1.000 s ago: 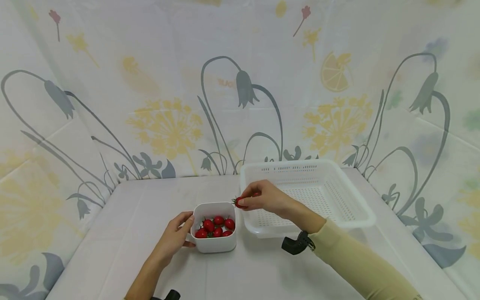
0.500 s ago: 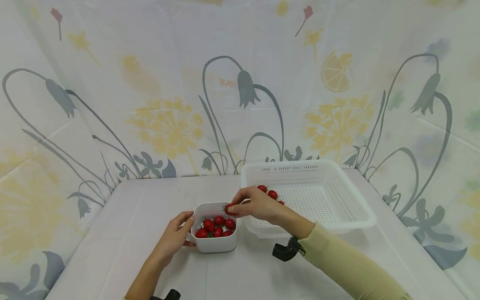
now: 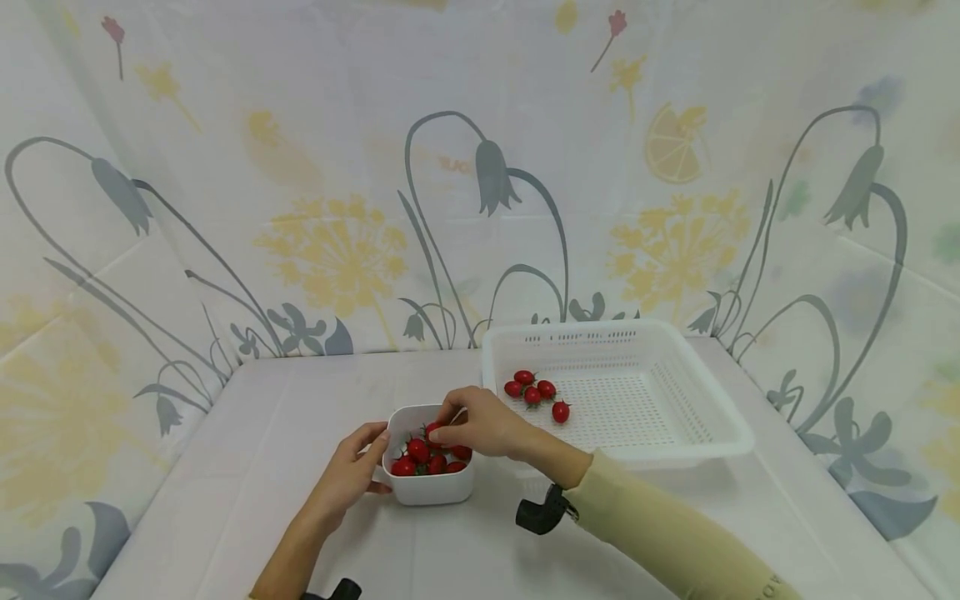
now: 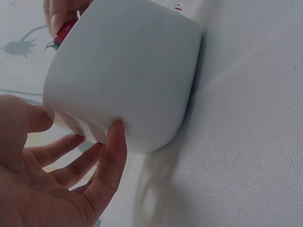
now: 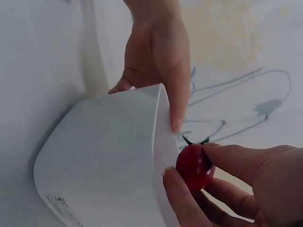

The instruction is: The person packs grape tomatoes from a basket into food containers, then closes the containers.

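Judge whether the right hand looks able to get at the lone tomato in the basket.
Likely yes, once freed: the right hand pinches another tomato at the white box, but the basket is open-topped and nothing covers the lone tomato.

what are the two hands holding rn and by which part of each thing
Right hand: a red tomato, pinched by its sides near the stem end. Left hand: the white container, by its rim and outer wall.
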{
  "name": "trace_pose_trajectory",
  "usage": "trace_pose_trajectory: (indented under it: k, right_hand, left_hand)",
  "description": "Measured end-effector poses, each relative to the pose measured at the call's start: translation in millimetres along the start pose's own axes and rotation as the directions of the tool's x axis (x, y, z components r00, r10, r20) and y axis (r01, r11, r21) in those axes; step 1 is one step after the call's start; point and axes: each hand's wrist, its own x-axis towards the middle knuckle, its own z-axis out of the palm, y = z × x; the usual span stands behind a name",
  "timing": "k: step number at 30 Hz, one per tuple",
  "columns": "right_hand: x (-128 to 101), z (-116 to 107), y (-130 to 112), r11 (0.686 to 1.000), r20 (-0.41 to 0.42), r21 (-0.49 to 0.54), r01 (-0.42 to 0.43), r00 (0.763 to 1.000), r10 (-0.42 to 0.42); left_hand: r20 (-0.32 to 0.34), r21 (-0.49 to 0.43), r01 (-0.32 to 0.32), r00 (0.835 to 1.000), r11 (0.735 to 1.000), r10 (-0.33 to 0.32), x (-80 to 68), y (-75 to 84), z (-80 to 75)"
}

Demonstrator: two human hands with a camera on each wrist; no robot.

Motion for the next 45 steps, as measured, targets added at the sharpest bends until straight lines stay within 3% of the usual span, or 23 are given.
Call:
trace_pose_trajectory:
  k: [20,29,37,45]
  right_hand:
    - [16,34,-11,0.989,0.017,-0.145,-0.009,1.000,0.011]
    - [24,42,-10,0.938,0.014,-0.347,-0.013,1.000,0.019]
    - [26,45,-9,0.921,0.017,-0.389,-0.014,1.000,0.022]
    - [23,53,-8,0.889,0.017,-0.456,0.038,0.999,-0.034]
  left_hand:
    - [0.005,-0.006,0.006,1.000,1.000,-0.006,0.2,-0.9,-0.5]
    - [0.007,-0.007,0.002,1.000,1.000,-0.002,0.4,0.4,0.0]
    - [0.010,-0.015,0.003,1.000,1.000,-0.003,0.2,-0.5,-0.9]
    - [0.007,-0.012,-0.016,1.000,1.000,0.016,-0.4,0.5,-0.6]
